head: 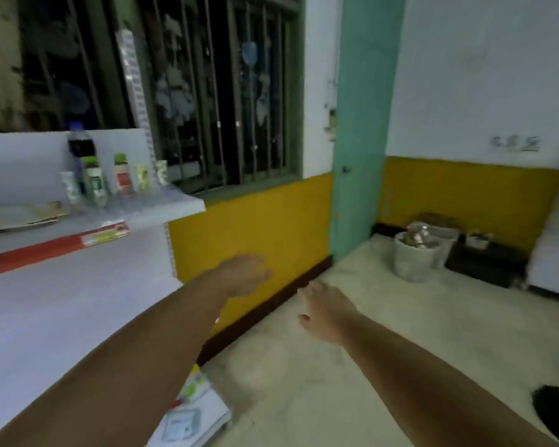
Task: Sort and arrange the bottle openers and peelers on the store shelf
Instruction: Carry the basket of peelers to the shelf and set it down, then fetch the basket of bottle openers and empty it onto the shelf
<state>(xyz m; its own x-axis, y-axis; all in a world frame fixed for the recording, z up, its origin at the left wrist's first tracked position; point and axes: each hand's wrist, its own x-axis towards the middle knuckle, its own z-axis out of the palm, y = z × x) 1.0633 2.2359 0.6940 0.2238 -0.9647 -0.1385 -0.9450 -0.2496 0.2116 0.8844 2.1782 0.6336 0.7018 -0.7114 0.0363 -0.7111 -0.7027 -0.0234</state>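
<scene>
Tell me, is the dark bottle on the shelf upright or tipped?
Upright: the dark bottle stands cap up on the shelf, behind smaller bottles.

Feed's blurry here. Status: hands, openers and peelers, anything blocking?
Left hand open, empty. Right hand open, empty. No openers or peelers in view; shelf shows bottles. Nothing blocking seen.

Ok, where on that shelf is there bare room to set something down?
Bare strip along the front edge of the shelf, between the bottles and the red price strip. Behind is crowded: bottles at right, flat packets at left.
</scene>
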